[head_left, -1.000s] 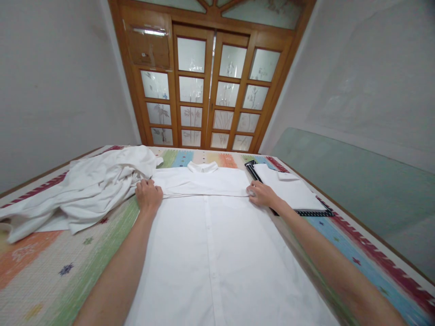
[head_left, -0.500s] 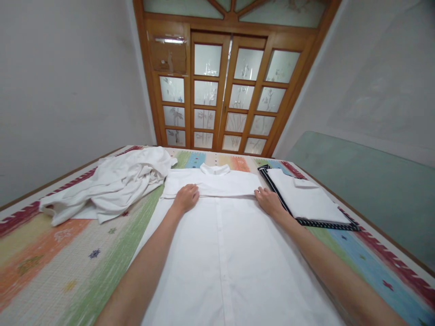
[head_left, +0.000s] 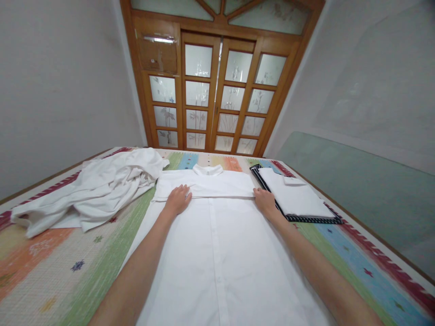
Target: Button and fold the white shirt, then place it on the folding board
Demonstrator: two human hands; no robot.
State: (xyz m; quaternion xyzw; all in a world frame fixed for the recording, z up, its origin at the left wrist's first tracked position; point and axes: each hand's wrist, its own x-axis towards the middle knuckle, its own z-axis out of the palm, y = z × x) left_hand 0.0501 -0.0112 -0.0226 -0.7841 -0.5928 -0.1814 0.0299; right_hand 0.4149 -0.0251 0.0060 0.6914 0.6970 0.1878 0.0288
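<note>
A white button-front shirt [head_left: 241, 253] lies flat in front of me, its collar [head_left: 208, 170] at the far end and its button strip running towards me. Both sleeves [head_left: 226, 183] appear folded across the chest in one band below the collar. My left hand [head_left: 179, 199] rests on the left part of this band, fingers stretched out and lying on the cloth. At the band's right end, my right hand [head_left: 264, 202] has its fingers closed on the sleeve edge.
A crumpled heap of white cloth [head_left: 108, 183] lies to the left. On the right is a stack of folded white clothing [head_left: 294, 194] over a black striped piece [head_left: 314, 220]. All lie on a colourful striped cover [head_left: 91, 253]. Wooden glazed doors [head_left: 214, 90] stand beyond.
The view has turned slightly, so the scene sits further left. My right hand has shifted slightly at the sleeve's right end, its fingers more curled. My left hand stays on the band.
</note>
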